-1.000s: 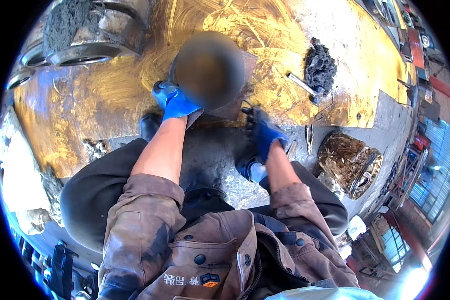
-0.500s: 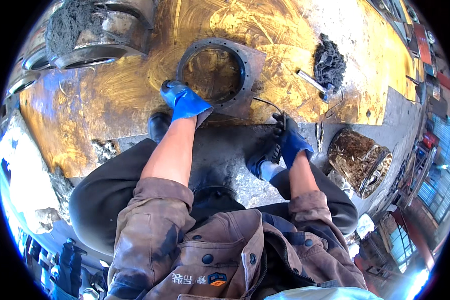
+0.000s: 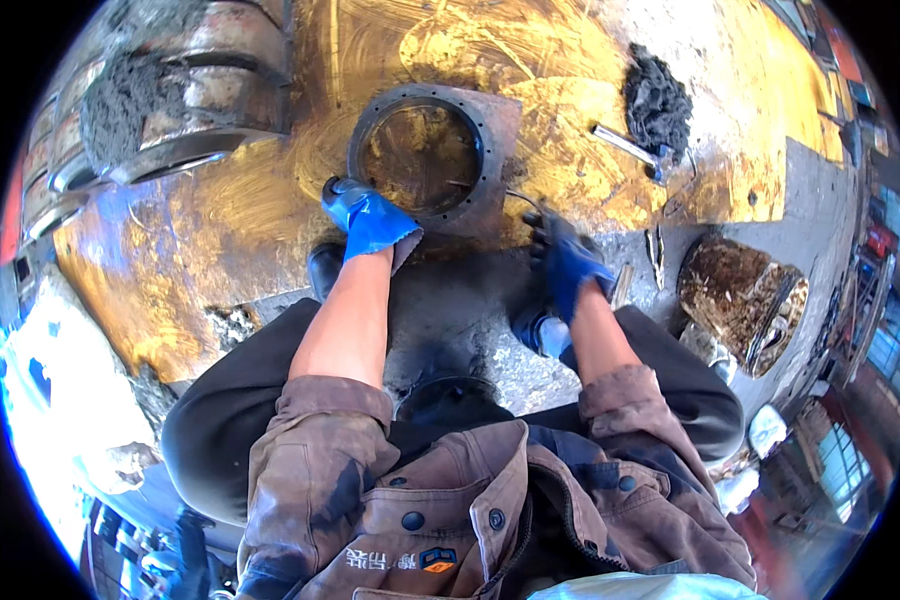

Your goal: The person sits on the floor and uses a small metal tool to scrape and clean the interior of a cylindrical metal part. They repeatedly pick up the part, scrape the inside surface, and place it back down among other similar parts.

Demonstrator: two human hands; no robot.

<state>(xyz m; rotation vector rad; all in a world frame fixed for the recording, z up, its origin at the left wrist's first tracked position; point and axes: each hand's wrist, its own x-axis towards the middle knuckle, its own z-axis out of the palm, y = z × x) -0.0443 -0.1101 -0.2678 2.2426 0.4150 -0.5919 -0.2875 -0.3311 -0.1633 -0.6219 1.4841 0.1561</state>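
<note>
A round metal flange ring (image 3: 482,150) with bolt holes around its rim lies on a flat steel plate (image 3: 502,125). My left hand (image 3: 362,215), in a blue glove with a dark palm, closes on the ring's near left edge; its fingertips are partly hidden. In a matching glove, my right hand (image 3: 568,258) is closed around a thin bent metal rod (image 3: 526,197) just right of the ring. The rod points left toward the ring's near right rim, and my fingers cover its other end.
Heavy metal cylinders (image 3: 235,95) with dark grey fibrous clumps stand at the far left. At the far right lie a dark rag bundle (image 3: 658,100) and a hammer (image 3: 625,143). Pliers (image 3: 656,258) and a rusty, dirty drum (image 3: 735,295) are beside my right leg.
My right hand has moved left with the rod, closer to the ring. The whole view has shifted slightly; my left hand stays at the ring's edge.
</note>
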